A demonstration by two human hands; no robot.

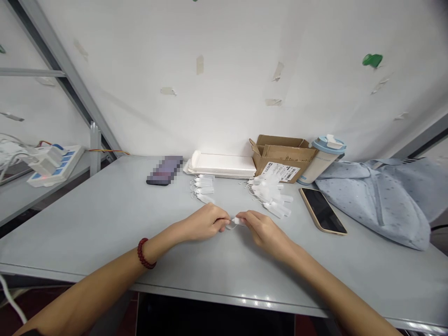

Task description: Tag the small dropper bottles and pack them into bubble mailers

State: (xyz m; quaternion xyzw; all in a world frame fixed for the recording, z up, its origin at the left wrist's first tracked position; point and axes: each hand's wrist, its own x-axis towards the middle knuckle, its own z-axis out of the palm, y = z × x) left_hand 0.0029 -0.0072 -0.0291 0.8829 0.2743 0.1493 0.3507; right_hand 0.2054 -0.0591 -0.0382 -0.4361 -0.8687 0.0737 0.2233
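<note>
Both hands meet at the middle of the grey table (105, 224). My left hand (205, 221), with a red bead bracelet on its wrist, pinches one end of a small white tag with a loop of string (235, 222). My right hand (261, 228) pinches the other end of the same tag. Just beyond the left hand lies a short row of white tags (203, 186). A bigger loose pile of white tags (271, 196) lies beyond the right hand.
A stack of white trays (224, 164), an open cardboard box (283, 156) and a lidded cup (322, 158) stand along the wall. A phone (322, 210) lies at right beside a light blue bag (378, 200). A dark phone (164, 170) and a power strip (52, 163) are at left.
</note>
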